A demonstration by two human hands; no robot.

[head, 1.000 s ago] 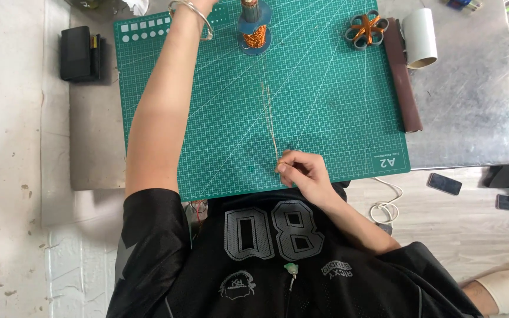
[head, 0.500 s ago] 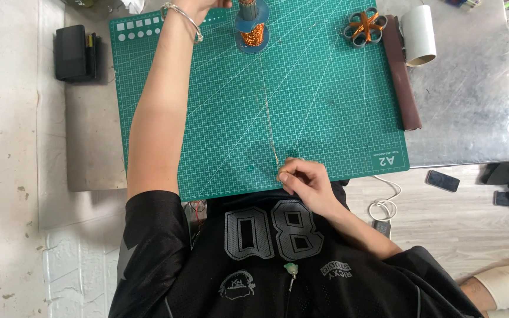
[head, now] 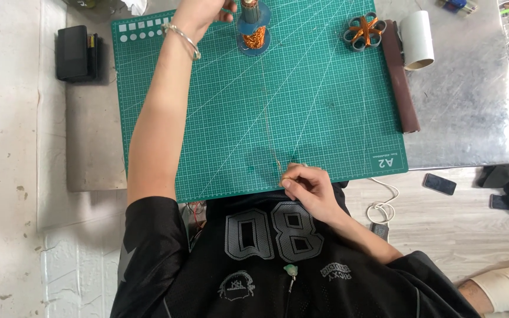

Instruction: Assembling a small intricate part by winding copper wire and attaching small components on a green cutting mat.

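Note:
A spool of copper wire (head: 253,35) on a blue base stands at the far edge of a green cutting mat (head: 219,118). My left hand (head: 198,15), with a bracelet on the wrist, reaches across the mat and its fingers hold the spool's upper part; the frame edge cuts the hand off. A thin wire (head: 269,112) runs straight from the spool to my right hand (head: 307,185), which pinches the wire's end at the mat's near edge, close to my black shirt.
A coiled copper flower shape (head: 363,30), a long brown strip (head: 400,76) and a white cardboard tube (head: 417,38) lie at the mat's right side. A black box (head: 76,53) sits left on the metal table (head: 472,112). A phone (head: 439,184) and a cable lie on the floor.
My right hand has drawn slightly toward my body with the wire end. My left hand has stayed at the spool.

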